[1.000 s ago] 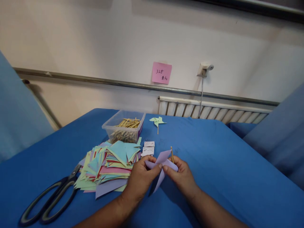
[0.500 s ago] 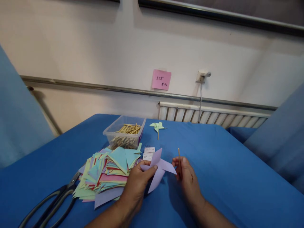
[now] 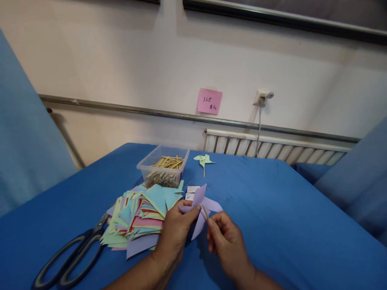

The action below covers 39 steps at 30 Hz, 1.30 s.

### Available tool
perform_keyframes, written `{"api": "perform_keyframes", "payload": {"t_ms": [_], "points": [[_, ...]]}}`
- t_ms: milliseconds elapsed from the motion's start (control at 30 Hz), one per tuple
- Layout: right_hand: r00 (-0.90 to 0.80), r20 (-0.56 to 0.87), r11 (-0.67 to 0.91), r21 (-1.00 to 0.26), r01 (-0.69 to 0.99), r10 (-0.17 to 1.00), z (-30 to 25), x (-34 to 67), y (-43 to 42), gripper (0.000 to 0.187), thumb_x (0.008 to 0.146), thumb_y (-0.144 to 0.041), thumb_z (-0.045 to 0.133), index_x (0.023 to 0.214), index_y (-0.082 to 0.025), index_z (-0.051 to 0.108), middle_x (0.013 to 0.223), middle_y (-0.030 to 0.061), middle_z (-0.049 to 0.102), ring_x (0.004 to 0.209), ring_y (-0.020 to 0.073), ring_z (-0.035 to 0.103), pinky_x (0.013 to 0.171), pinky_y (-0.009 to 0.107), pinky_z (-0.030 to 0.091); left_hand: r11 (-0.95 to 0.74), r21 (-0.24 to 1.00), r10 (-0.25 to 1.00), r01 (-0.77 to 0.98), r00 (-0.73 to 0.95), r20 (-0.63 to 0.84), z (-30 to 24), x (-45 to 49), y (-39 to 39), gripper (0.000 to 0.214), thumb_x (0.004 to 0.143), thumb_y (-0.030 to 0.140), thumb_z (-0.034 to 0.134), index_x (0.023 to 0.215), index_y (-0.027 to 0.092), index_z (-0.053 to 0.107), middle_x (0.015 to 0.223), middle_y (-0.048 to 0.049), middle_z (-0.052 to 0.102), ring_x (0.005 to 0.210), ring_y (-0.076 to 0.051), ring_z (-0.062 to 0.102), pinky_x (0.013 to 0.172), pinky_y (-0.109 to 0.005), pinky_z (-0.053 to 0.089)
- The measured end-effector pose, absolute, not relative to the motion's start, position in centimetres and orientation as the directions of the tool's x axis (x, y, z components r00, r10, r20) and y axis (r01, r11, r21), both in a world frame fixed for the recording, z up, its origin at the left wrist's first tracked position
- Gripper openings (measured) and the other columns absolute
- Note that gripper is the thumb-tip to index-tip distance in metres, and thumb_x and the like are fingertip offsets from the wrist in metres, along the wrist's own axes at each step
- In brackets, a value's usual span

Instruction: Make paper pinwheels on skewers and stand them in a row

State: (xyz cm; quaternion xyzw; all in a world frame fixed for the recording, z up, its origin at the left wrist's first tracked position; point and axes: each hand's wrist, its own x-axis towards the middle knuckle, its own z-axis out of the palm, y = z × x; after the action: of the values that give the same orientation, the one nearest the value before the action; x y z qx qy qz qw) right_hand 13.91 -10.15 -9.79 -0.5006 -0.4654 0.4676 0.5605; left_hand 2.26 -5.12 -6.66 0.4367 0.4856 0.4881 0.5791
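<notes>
Now, left hand (image 3: 177, 223): closed, pinching a pale purple four-bladed paper pinwheel (image 3: 199, 195) near its centre.
Right hand (image 3: 226, 239): fingers curled, gripping a thin yellowish stick (image 3: 206, 212), its tip at the pinwheel's middle; contact unclear.
Pinwheel's place: in front of the person, over the blue cloth-covered surface (image 3: 278, 217), between the hands.
Paper stack: loose, multicoloured cut sheets (image 3: 139, 217), left of the left hand.
Scissors: large, dark-handled pair (image 3: 98, 228), blades partly under the papers.
Tub: clear plastic, rectangular (image 3: 141, 167), behind the papers, holding many yellowish sticks (image 3: 169, 162).
Finished example: light green paper pinwheel on a stick (image 3: 204, 160), lying right of the tub.
</notes>
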Motion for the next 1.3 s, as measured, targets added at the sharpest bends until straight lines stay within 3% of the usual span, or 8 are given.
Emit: {"api": "perform_keyframes", "payload": {"t_ms": [233, 467, 1300], "points": [[0.126, -0.077, -0.049, -0.977, -0.209, 0.989, -9.7, 14.0, -9.5, 0.039, 0.074, -0.054, 0.061, 0.069, -0.018, 0.049, 0.048, -0.0069, 0.052, 0.031, 0.0040, 0.039, 0.030, 0.015, 0.025, 0.117, 0.992, 0.992, -0.049, 0.042, -0.115, -6.1, 2.5, -5.4, 0.031, 0.056, 0.041, 0.072, 0.069, 0.015, 0.063, 0.052, 0.0025, 0.060, 0.044, -0.012, 0.052, 0.045, -0.022, 0.037], [0.114, -0.070, -0.036, -0.961, -0.273, 0.991, -10.7, 13.9, -9.1, 0.037, 0.072, -0.051, 0.065, 0.072, -0.017, 0.049, 0.051, -0.0052, 0.057, 0.035, 0.0062, 0.049, 0.032, 0.014, 0.032, 0.120, 0.988, 0.991, -0.096, 0.075, -0.113, -6.1, 2.6, -5.7, 0.029, 0.060, 0.040, 0.071, 0.070, 0.014, 0.062, 0.057, 0.0003, 0.061, 0.049, -0.013, 0.055, 0.047, -0.022, 0.040], [0.096, -0.137, -0.089, -0.914, -0.395, 0.986, -9.7, 14.1, -9.1, 0.038, 0.063, -0.045, 0.075, 0.067, -0.016, 0.050, 0.050, -0.0037, 0.059, 0.035, 0.0066, 0.052, 0.032, 0.014, 0.035, 0.139, 0.983, 0.989, -0.122, 0.075, -0.130, -6.7, 2.8, -5.6, 0.026, 0.063, 0.034, 0.072, 0.074, 0.016, 0.058, 0.061, 0.0026, 0.059, 0.053, -0.011, 0.054, 0.052, -0.023, 0.042]]}}
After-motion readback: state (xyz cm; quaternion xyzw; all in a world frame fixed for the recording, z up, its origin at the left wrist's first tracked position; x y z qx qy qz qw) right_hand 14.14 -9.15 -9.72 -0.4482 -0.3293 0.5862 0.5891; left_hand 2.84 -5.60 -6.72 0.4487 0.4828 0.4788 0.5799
